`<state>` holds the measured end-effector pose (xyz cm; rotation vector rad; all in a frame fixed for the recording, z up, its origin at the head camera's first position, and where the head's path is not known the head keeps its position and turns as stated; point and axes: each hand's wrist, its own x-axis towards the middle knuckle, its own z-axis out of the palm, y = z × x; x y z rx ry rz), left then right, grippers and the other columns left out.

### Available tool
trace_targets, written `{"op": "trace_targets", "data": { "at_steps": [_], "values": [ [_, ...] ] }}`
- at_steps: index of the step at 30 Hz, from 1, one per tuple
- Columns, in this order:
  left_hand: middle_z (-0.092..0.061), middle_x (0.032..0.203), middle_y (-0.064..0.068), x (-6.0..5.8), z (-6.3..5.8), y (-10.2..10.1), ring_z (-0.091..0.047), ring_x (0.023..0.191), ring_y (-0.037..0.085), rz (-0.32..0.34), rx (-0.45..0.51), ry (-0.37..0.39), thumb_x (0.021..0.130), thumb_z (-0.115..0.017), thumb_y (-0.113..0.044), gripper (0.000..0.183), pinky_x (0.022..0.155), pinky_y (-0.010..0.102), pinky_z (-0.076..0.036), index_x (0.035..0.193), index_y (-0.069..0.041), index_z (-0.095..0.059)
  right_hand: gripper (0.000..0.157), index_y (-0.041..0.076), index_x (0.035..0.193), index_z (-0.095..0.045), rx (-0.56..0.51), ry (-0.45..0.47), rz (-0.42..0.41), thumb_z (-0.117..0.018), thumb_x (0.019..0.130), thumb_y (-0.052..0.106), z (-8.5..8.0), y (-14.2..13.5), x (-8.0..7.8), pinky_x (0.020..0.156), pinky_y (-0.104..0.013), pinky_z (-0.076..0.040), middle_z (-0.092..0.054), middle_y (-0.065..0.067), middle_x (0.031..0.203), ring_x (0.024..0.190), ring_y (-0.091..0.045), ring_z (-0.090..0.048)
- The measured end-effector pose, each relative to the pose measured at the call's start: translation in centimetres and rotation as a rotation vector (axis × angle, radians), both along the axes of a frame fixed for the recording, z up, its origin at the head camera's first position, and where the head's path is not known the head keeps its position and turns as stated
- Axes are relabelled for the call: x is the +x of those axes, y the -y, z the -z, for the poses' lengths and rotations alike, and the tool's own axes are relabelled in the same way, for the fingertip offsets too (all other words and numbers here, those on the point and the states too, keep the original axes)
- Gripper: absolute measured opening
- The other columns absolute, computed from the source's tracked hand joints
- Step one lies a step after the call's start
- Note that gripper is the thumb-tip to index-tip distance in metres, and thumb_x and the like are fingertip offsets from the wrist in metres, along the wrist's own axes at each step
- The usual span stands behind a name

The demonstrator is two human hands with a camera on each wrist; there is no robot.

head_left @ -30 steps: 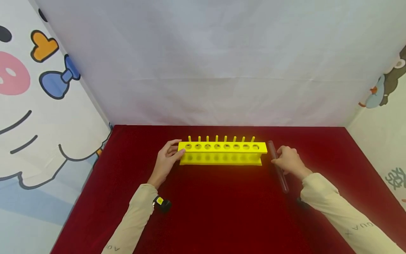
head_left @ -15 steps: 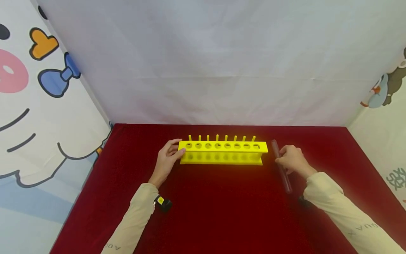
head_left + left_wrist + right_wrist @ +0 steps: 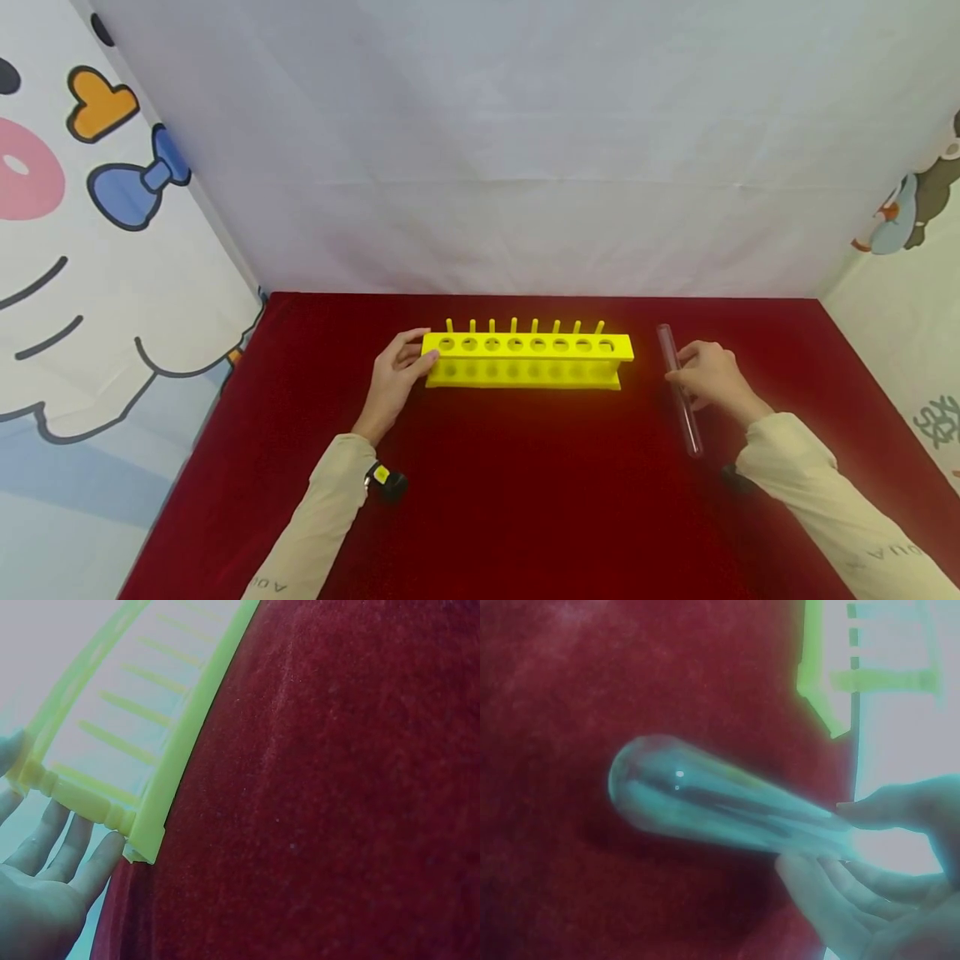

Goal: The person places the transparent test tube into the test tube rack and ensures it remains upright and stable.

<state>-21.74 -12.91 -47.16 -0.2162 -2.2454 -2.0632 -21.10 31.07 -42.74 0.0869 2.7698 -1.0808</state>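
A bright yellow test tube rack (image 3: 527, 347) stands in the middle of the red cloth, with a row of round holes on top and several upright pegs behind. My left hand (image 3: 392, 377) grips its left end, thumb over the top front corner and fingers around the end post. The left wrist view shows those fingers against the rack's side (image 3: 82, 801). To the right of the rack, my right hand (image 3: 716, 379) pinches a clear glass test tube (image 3: 687, 421) near its middle. Slanted, the tube's rounded bottom (image 3: 649, 787) points toward the right wrist camera.
Red cloth (image 3: 540, 508) covers the table, ending at a pale hanging sheet (image 3: 525, 150) behind. Cartoon-printed panels stand at the left (image 3: 127, 292) and right (image 3: 900, 333). A small black wrist camera (image 3: 392, 483) sits on the left wrist.
My right hand has moved to the right with the test tube, widening the gap from the rack. The left hand and the rack stay in place.
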Motion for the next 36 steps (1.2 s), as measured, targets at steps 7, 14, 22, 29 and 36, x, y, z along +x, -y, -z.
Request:
{"op": "trace_targets", "data": {
  "at_steps": [7,14,22,29,36],
  "values": [
    [-0.058,0.103,0.013,-0.4,1.4,0.2,-0.058,0.089,0.027,-0.011,-0.022,-0.055,0.081,-0.063,-0.03,0.046,0.071,0.027,-0.049,0.122,-0.013,-0.049,0.044,-0.011,0.109,-0.044,-0.018,0.014,-0.01,-0.063,0.078,0.014,-0.7,-0.1,0.5,0.046,-0.036,-0.05,-0.06,-0.022,0.082,0.055,-0.021,-0.059],
    [-0.058,0.103,0.013,-0.2,0.9,0.1,-0.058,0.088,0.024,-0.016,-0.01,-0.055,0.081,-0.063,-0.031,0.043,0.072,0.026,-0.049,0.12,-0.02,-0.051,0.042,-0.009,0.109,-0.045,-0.018,-0.01,-0.012,-0.062,0.079,0.015,-1.3,-0.1,0.7,0.047,-0.035,-0.05,-0.06,-0.021,0.083,0.057,-0.021,-0.06],
    [-0.058,0.103,0.012,-0.7,2.0,0.4,-0.058,0.087,0.019,-0.015,-0.01,-0.078,0.081,-0.062,-0.03,0.045,0.07,0.025,-0.049,0.122,-0.016,-0.05,0.04,-0.008,0.107,-0.046,-0.031,-0.05,0.002,-0.064,0.079,0.014,-1.9,0.4,0.7,0.045,-0.036,-0.05,-0.062,-0.022,0.083,0.057,-0.023,-0.061],
    [-0.058,0.102,0.014,-0.5,1.6,0.3,-0.058,0.086,0.021,-0.005,0.028,-0.075,0.081,-0.063,-0.026,0.042,0.069,0.026,-0.049,0.121,-0.018,-0.052,0.04,-0.006,0.107,-0.047,-0.016,-0.079,-0.005,-0.064,0.078,0.016,-2.1,0.5,0.7,0.045,-0.036,-0.05,-0.062,-0.021,0.082,0.058,-0.023,-0.061],
    [-0.058,0.102,0.014,-0.1,0.7,0.2,-0.058,0.088,0.022,-0.009,0.008,-0.052,0.081,-0.063,-0.029,0.042,0.071,0.026,-0.05,0.12,-0.018,-0.052,0.043,-0.005,0.11,-0.046,-0.035,-0.082,-0.005,-0.065,0.078,0.018,-2.7,0.7,0.9,0.047,-0.035,-0.05,-0.061,-0.021,0.084,0.059,-0.025,-0.061]
  ]
}}
